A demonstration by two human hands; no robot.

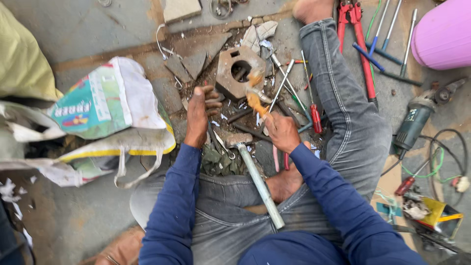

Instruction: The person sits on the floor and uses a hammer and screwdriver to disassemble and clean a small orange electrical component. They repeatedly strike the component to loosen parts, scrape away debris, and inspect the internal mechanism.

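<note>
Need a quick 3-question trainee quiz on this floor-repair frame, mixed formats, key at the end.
1. True or false: the right hand grips an orange-handled tool pointed at the square rusty metal block with a round hole.
2. Multiple choice: what lies against the outer side of the person's right leg? A) red-handled bolt cutters B) a wood saw C) a paint brush
3. Fill in: the metal-handled hammer lies between the person's ____.

Key:
1. True; the left hand rests on the ground beside the block, fingers curled, and what it holds cannot be told.
2. A; the grey angle grinder lies further right.
3. Arms, its handle across the lap.
</note>
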